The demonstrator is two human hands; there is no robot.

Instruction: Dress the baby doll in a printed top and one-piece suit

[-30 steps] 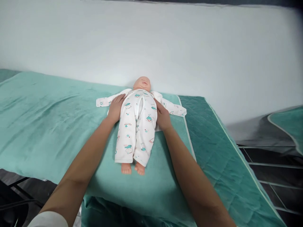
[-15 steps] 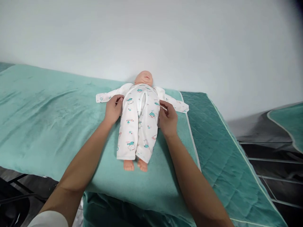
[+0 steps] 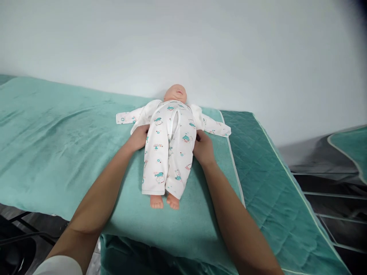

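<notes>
A baby doll point(image 3: 175, 93) lies on its back, its head near the wall and its bare feet pointing towards me. It wears white printed baby trousers point(image 3: 156, 164) with an open slit at the crotch, over a white long-sleeved top point(image 3: 143, 114) spread at both sides. My left hand point(image 3: 139, 137) is closed on the clothes at the doll's left-of-view hip, fingertips partly hidden by the cloth. At the opposite hip, my right hand point(image 3: 204, 147) is curled in against the clothes. Its fingertips are largely hidden, so which layer it grips cannot be seen.
A light green padded cover point(image 3: 71, 152) lies under the doll. Darker quilted green fabric point(image 3: 266, 183) extends on the right. A white wall point(image 3: 183, 42) stands directly behind. Metal rack bars point(image 3: 329, 196) are at the right, and a black object point(image 3: 17, 244) is at lower left.
Both hands have slid slightly down the doll's sides, towards its hips, and tucked further in against the clothes. More of the top's white cloth now shows beside the waist.
</notes>
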